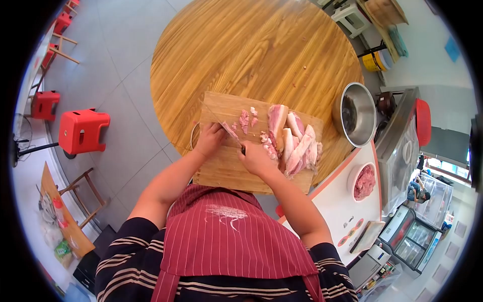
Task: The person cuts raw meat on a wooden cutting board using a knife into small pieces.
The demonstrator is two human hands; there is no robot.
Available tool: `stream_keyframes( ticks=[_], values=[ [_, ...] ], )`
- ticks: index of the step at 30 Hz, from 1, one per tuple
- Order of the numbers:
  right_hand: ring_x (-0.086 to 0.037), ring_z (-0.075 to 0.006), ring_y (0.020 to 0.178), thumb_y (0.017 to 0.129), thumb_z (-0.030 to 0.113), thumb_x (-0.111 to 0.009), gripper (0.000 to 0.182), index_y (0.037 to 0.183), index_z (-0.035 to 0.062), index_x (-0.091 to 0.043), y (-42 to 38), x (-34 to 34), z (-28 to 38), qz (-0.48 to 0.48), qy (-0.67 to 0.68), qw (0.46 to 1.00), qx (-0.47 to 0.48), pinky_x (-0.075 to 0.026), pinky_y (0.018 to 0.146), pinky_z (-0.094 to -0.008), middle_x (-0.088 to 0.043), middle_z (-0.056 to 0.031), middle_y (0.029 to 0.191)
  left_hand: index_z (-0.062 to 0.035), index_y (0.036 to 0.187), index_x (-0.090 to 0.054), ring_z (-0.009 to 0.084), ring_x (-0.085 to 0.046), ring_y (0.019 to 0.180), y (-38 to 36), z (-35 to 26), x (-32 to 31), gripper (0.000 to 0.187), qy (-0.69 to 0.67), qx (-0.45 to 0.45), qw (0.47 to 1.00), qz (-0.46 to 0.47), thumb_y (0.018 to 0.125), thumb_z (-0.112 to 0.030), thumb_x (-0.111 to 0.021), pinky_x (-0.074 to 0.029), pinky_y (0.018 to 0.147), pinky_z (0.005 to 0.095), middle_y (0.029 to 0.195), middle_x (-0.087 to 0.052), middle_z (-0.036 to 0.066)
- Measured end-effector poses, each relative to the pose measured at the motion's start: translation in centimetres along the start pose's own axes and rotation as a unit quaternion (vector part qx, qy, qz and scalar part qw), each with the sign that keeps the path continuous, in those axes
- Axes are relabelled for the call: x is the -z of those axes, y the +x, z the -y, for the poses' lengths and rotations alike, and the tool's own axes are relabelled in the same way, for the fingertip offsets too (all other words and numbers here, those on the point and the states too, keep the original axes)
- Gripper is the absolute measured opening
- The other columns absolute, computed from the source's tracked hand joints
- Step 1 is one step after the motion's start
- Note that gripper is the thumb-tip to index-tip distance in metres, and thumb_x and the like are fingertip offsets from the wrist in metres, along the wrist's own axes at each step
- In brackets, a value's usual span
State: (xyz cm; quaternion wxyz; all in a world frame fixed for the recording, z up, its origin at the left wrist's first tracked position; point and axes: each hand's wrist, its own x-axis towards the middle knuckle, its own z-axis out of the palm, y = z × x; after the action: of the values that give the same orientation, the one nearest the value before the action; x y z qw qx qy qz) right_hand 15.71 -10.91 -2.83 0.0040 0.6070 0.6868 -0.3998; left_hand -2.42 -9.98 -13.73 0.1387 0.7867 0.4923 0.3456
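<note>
My right hand (255, 159) is closed around the dark handle of a knife (220, 119), whose blade points up and left across the wooden cutting board (221, 171). Beside the blade, my left hand (210, 140) has its fingers bent down at a strip of meat (230, 131); the fingertips are partly hidden. Small cut pieces of meat (244, 121) lie just beyond the blade. Several thick slabs of pink and white meat (298, 151) rest on the right part of the board, with small chunks next to them.
The board lies on a round wooden table (241, 50). To the right are a metal bowl (370, 113) at the table's edge and a white bowl of meat (365, 182) on a white table (327, 216). A red stool (83, 132) stands on the floor at left.
</note>
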Motion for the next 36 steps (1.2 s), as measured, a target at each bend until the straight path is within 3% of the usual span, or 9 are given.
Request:
stream_keyframes(
  ticks=[5,13,17,24,27,31,32,34,36],
  values=[
    [-0.060,-0.0420,0.084,0.084,0.022,-0.056,0.026,0.092,-0.0024,-0.060,3.0,-3.0,0.6,-0.020,0.034,0.999,-0.033,-0.047,0.075,-0.0477,-0.062,-0.0268,0.082,-0.0068,0.092,-0.064,0.0280,-0.055,0.086,-0.8,0.6,-1.0,0.023,0.003,0.032,0.999,0.006,0.069,-0.011,-0.065,-0.047,0.077,0.0373,0.099,-0.060,0.007],
    [-0.060,-0.0416,0.081,0.084,0.026,-0.058,0.032,0.095,-0.0038,-0.061,7.1,0.0,-0.2,-0.070,-0.018,0.994,0.081,-0.048,0.075,-0.0444,-0.063,-0.0261,0.080,-0.0032,0.093,-0.063,0.0293,-0.058,0.088,-0.5,0.1,-0.1,0.021,-0.061,0.000,0.997,-0.047,0.072,-0.005,-0.067,-0.049,0.075,0.0371,0.100,-0.059,0.012],
    [-0.059,-0.0426,0.090,0.084,0.024,-0.056,0.029,0.091,-0.0035,-0.061,1.4,1.0,1.1,0.039,0.028,0.999,-0.025,-0.046,0.084,-0.0470,-0.063,-0.0255,0.090,-0.0031,0.093,-0.063,0.0307,-0.057,0.090,-0.7,0.2,0.0,0.024,-0.036,0.001,0.999,-0.012,0.069,-0.003,-0.067,-0.049,0.078,0.0387,0.099,-0.059,0.012],
    [-0.060,-0.0426,0.082,0.084,0.022,-0.056,0.027,0.095,-0.0018,-0.061,4.0,-2.9,0.8,-0.013,0.007,1.000,-0.020,-0.048,0.075,-0.0467,-0.063,-0.0268,0.085,-0.0054,0.090,-0.062,0.0289,-0.054,0.092,-1.6,0.3,-0.6,0.021,-0.007,0.022,0.999,0.030,0.069,-0.005,-0.064,-0.046,0.078,0.0383,0.100,-0.058,0.008],
    [-0.062,-0.0385,0.074,0.084,0.024,-0.057,0.031,0.099,-0.0022,-0.061,7.7,-1.8,1.3,-0.019,-0.016,0.995,0.101,-0.050,0.071,-0.0434,-0.064,-0.0243,0.081,-0.0048,0.089,-0.062,0.0292,-0.054,0.092,-1.4,-0.3,0.1,0.020,0.005,-0.021,0.999,0.030,0.069,-0.003,-0.062,-0.046,0.078,0.0388,0.100,-0.058,0.008],
    [-0.064,-0.0274,0.077,0.080,0.029,-0.060,0.041,0.110,-0.0002,-0.061,7.3,2.6,-2.6,0.109,0.064,0.992,-0.024,-0.051,0.069,-0.0347,-0.064,-0.0219,0.097,-0.0050,0.089,-0.061,0.0278,-0.057,0.086,-0.6,0.7,0.7,0.018,-0.054,0.024,0.998,0.010,0.071,-0.001,-0.061,-0.047,0.074,0.0389,0.095,-0.060,0.009],
    [-0.064,-0.0219,0.072,0.080,0.028,-0.060,0.039,0.108,0.0008,-0.062,6.2,4.8,-2.4,0.139,0.108,0.981,-0.084,-0.050,0.067,-0.0312,-0.066,-0.0180,0.092,-0.0050,0.089,-0.061,0.0278,-0.057,0.086,-0.3,0.7,0.7,0.018,-0.057,0.028,0.998,0.012,0.071,-0.001,-0.061,-0.047,0.074,0.0389,0.095,-0.060,0.009],
    [-0.062,-0.0179,0.068,0.080,0.027,-0.060,0.038,0.108,0.0011,-0.062,6.1,6.0,-4.8,0.124,0.146,0.978,-0.081,-0.049,0.064,-0.0293,-0.065,-0.0136,0.085,-0.0058,0.089,-0.063,0.0264,-0.060,0.082,1.2,0.2,0.7,0.016,-0.106,0.152,0.983,-0.019,0.074,0.001,-0.061,-0.049,0.071,0.0371,0.091,-0.061,0.009],
    [-0.059,-0.0139,0.063,0.080,0.026,-0.060,0.036,0.107,0.0014,-0.062,5.9,6.8,-5.6,0.106,0.184,0.974,-0.077,-0.048,0.061,-0.0273,-0.065,-0.0092,0.079,-0.0061,0.088,-0.064,0.0265,-0.061,0.082,3.3,-1.1,0.5,0.015,-0.154,0.178,0.970,-0.067,0.075,0.001,-0.062,-0.049,0.071,0.0363,0.091,-0.062,0.009]
  ],
)
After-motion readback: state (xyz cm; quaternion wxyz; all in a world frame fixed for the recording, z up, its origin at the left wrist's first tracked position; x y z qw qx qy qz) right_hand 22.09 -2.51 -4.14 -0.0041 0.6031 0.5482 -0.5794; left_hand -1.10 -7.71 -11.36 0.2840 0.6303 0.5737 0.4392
